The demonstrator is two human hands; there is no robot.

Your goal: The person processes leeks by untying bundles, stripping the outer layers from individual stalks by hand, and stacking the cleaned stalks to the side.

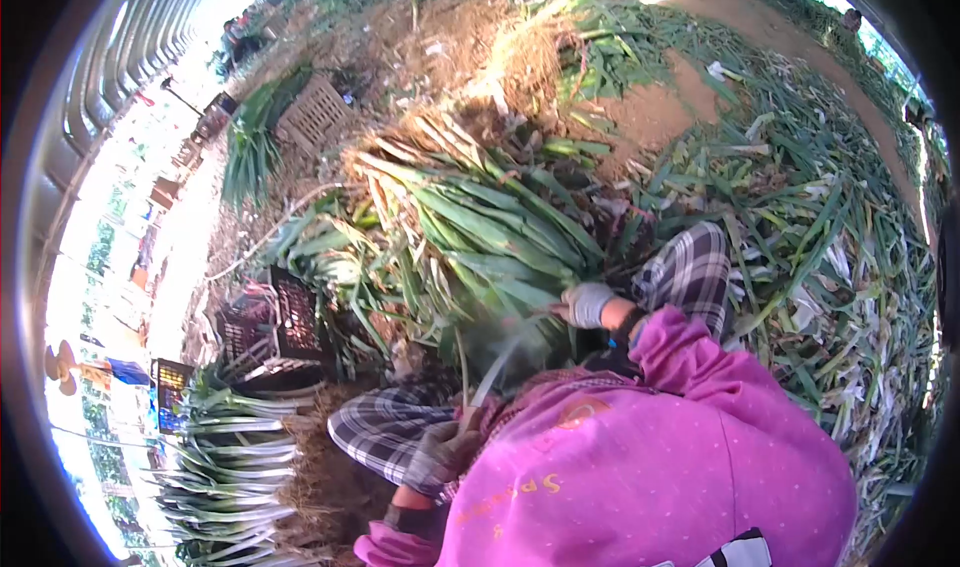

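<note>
My left hand [438, 459], in a greyish glove, is closed beside my left knee. A pale leek [490, 379] rises from its fingers, its upper end blurred. My right hand [588, 305], in a light grey glove, is at my right knee, against the leaf ends of a big pile of leeks [490, 212]. Its fingers are curled, but what they hold is hard to make out. The pile lies in front of me with its roots and pale stalks pointing away and its green leaves toward me.
Trimmed leeks [235, 477] lie in a row at my left, roots inward. Dark plastic crates [295, 312] stand just beyond them. A beige crate [315, 115] is farther off. Cut leaves [790, 237] cover the ground on the right.
</note>
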